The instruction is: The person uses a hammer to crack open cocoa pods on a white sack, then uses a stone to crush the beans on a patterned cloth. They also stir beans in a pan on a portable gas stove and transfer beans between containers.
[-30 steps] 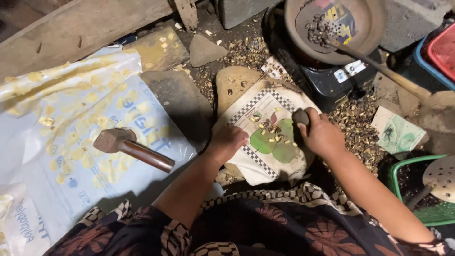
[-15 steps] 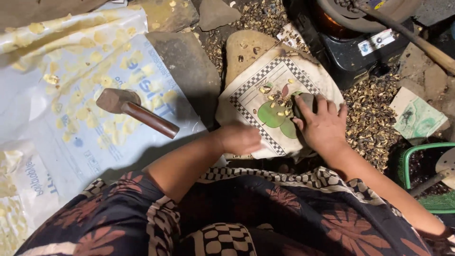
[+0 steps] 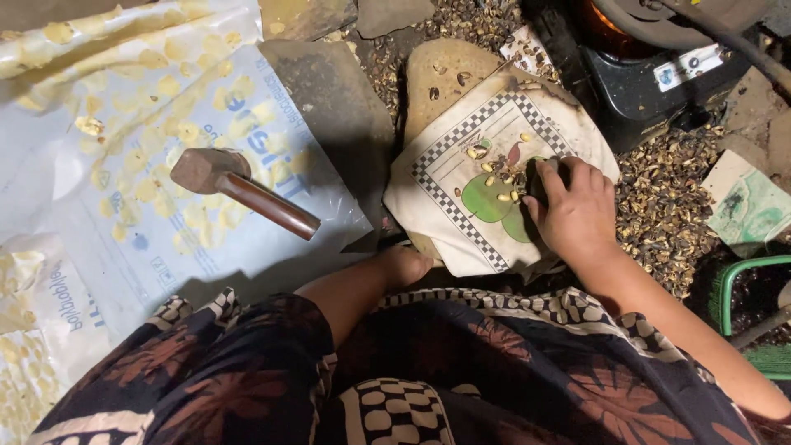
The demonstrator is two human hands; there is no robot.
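A printed cloth (image 3: 461,214) with a checked border and green shapes lies draped over a flat stone (image 3: 441,70). Several pale kernels (image 3: 494,177) and bits of shell lie on it. My right hand (image 3: 577,214) rests on the cloth's right side, closed around a small dark stone (image 3: 537,177). My left hand (image 3: 405,265) sits at the cloth's lower left edge, fingers curled under; what is inside is hidden. A wooden-handled hammer (image 3: 247,189) lies apart to the left on a plastic sheet (image 3: 148,247).
Pale flattened pieces (image 3: 156,82) are spread over the plastic sheet. Dark husks (image 3: 667,222) litter the ground to the right. A black stove (image 3: 659,74) stands at the back right, a green basket (image 3: 746,313) at the right edge, and a grey slab (image 3: 329,91) beside the stone.
My left hand has drawn back from the middle of the cloth to its lower edge, near my lap. My right hand has stayed on the cloth with the dark stone.
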